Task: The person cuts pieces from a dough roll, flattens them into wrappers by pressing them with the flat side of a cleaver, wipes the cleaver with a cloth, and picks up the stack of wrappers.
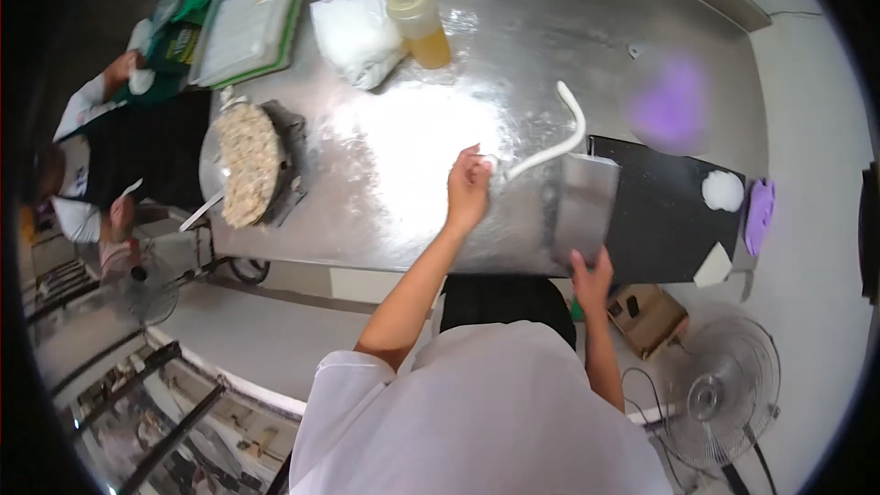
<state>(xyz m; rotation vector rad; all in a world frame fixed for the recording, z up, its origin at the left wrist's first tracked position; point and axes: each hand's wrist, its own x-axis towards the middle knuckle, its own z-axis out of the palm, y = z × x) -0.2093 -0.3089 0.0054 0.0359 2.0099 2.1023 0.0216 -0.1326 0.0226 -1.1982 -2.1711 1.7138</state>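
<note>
My left hand (pixel 469 191) is closed around a small white lump of dough (pixel 491 163), over the steel table (pixel 367 238). Just right of it, a long curved rope of white dough (pixel 573 133) lies on the metal. My right hand (pixel 592 280) grips the near end of a broad, flat metal blade (pixel 588 197), whose face lies between the dough rope and a black board (pixel 660 220). A white round piece (pixel 723 191) sits at the board's right edge.
A bowl of chunky filling (pixel 249 165) is at the left, near a co-worker (pixel 92 147). Behind are stacked trays (pixel 247 27), a white bag (pixel 357 37) and an oil bottle (pixel 420 26). A purple item (pixel 759 216) and a fan (pixel 710 394) are at the right.
</note>
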